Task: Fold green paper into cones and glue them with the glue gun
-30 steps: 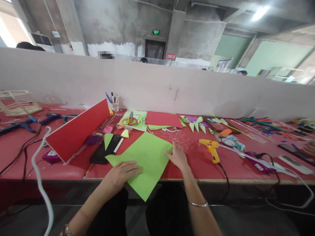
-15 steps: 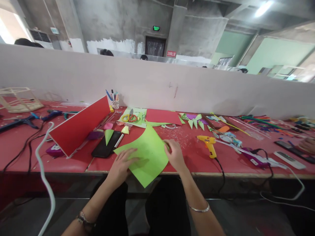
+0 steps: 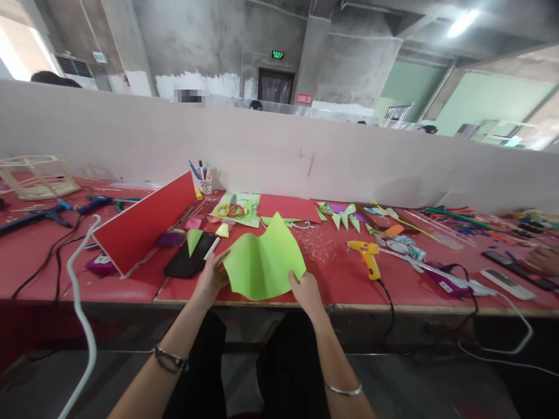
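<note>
A bright green sheet of paper (image 3: 266, 262) is held up over the front edge of the table, bent in waves with one corner pointing away from me. My left hand (image 3: 213, 276) grips its left edge, fingers partly behind the paper. At the lower right edge, my right hand (image 3: 305, 291) pinches the sheet with the thumb on top. Just left of the paper lie a black phone (image 3: 186, 265) with a small green paper cone (image 3: 193, 240) on it and a white marker (image 3: 212, 248).
A yellow glue gun (image 3: 367, 256) lies to the right, its cord hanging over the edge. A red board (image 3: 146, 227) leans at the left. Behind are scissors (image 3: 230, 210), red paper (image 3: 288, 208), green paper cones (image 3: 343, 217) and a pen cup (image 3: 205, 185). Another person's hand (image 3: 544, 259) is far right.
The green sheet has been turned and lifted, and it now bends in waves. My left hand has gone from lying flat on it to gripping its left edge; my right hand has moved lower.
</note>
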`<state>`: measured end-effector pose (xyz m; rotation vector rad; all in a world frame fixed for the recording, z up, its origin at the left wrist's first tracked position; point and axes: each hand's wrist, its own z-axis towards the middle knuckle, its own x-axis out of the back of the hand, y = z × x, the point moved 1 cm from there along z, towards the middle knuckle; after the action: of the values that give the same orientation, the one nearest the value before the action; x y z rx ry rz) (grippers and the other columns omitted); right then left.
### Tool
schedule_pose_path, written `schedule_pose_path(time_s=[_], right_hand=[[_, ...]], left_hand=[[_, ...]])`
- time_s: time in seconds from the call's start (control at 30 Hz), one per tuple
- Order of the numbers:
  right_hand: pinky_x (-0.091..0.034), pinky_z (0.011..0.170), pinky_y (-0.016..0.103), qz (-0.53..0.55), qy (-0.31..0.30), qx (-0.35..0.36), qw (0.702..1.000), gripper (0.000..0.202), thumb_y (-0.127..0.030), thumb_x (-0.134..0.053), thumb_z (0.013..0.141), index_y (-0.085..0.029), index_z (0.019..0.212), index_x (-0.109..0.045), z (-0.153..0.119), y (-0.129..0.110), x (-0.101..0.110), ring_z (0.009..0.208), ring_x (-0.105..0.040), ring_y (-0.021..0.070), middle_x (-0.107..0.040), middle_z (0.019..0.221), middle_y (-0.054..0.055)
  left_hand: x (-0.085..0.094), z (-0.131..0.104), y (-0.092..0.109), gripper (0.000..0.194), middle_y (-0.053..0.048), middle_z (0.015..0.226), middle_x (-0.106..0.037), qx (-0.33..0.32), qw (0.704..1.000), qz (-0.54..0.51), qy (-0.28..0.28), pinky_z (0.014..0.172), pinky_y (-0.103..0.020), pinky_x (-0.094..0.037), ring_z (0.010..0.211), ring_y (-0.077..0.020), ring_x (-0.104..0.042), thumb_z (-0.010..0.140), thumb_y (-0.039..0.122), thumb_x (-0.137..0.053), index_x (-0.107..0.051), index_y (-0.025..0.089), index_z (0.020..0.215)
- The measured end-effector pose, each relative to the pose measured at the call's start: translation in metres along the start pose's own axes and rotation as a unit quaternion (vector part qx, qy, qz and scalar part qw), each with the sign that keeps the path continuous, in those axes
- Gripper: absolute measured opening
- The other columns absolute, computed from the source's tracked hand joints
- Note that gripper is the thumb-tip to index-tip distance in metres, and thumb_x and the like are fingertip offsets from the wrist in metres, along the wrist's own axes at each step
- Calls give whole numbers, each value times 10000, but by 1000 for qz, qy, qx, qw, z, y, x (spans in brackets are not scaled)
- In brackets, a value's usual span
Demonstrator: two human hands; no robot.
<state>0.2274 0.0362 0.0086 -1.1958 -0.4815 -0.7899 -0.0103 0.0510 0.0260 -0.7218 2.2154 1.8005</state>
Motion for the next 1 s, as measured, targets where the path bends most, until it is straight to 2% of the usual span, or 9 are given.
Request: schedule_pose_path(time_s=[0.13, 0.3, 0.43, 0.53, 0.6, 0.67, 0.77, 0.87, 1.0], right_hand=[[-451, 590, 290, 15, 42, -35, 998, 397, -312, -295, 857, -110, 848, -637, 6, 16, 8, 632, -623, 216, -648, 667, 119], [-455, 774, 338, 65, 307, -13, 949, 432, -333, -271, 861, -95, 1080, -557, 24, 19, 40, 921, -600, 230, -632, 994, 164], [-465, 729, 352, 44, 196, 34, 979, 390, -295, -305, 838, -146, 1094, -558, 44, 13, 52, 861, -610, 235, -646, 928, 133], [-477, 706, 339, 127, 207, -13, 970, 368, -322, -323, 825, -140, 1011, -582, 48, 13, 48, 847, -608, 227, -645, 885, 123], [-496, 639, 313, 250, 229, -89, 937, 357, -378, -366, 801, -135, 950, -581, 46, 17, 41, 791, -614, 209, -644, 837, 103], [-504, 546, 283, 382, 229, -173, 878, 331, -399, -442, 751, -148, 934, -556, 42, 22, 32, 690, -616, 176, -639, 814, 69], [-518, 513, 256, 474, 241, -229, 815, 330, -364, -509, 682, -185, 960, -509, 37, 30, 23, 656, -616, 133, -625, 899, 36], [-524, 513, 256, 460, 243, -225, 824, 335, -356, -501, 673, -199, 969, -507, 31, 38, 18, 669, -626, 130, -625, 925, 30], [-531, 624, 335, 373, 222, -178, 883, 378, -395, -482, 708, -163, 995, -563, 16, 47, 16, 795, -635, 202, -647, 927, 72]], left_hand=[[0, -5, 8, 426, -76, 1248, -517, 20, 1000, -4, 11, 720, -257, -498, 935, -175, -607, 851, 399, -404, -458, 251, 1247], [6, -10, -2, 409, -68, 1323, -440, -8, 1000, 22, 12, 719, -231, -500, 924, -153, -621, 821, 212, -501, -465, 263, 1225], [7, -11, -10, 306, -93, 1259, -503, -16, 1000, 16, 9, 777, -234, -484, 976, -175, -609, 817, 177, -506, -541, 198, 1120], [9, -11, -11, 304, -98, 1282, -487, -12, 1000, 16, 8, 848, -267, -464, 1042, -188, -576, 814, 171, -503, -539, 194, 1115], [10, -10, -12, 334, -103, 1301, -468, -8, 1000, 28, 8, 908, -287, -432, 1106, -196, -532, 808, 172, -514, -520, 192, 1141], [8, -7, -12, 390, -104, 1313, -457, -11, 998, 54, 1, 972, -297, -379, 1167, -201, -478, 785, 177, -552, -500, 195, 1172], [-4, 3, -12, 531, -93, 1328, -443, -14, 994, 107, -6, 1041, -291, -285, 1228, -192, -409, 739, 196, -623, -444, 218, 1239], [-23, 14, -9, 665, -105, 1340, -427, 37, 991, 126, -21, 1046, -304, -279, 1226, -184, -411, 752, 240, -617, -300, 219, 1336], [-40, 17, -4, 398, -128, 1124, -608, 88, 985, 120, -87, 938, -342, -418, 1045, -221, -569, 775, 286, -574, -536, 139, 1143]])
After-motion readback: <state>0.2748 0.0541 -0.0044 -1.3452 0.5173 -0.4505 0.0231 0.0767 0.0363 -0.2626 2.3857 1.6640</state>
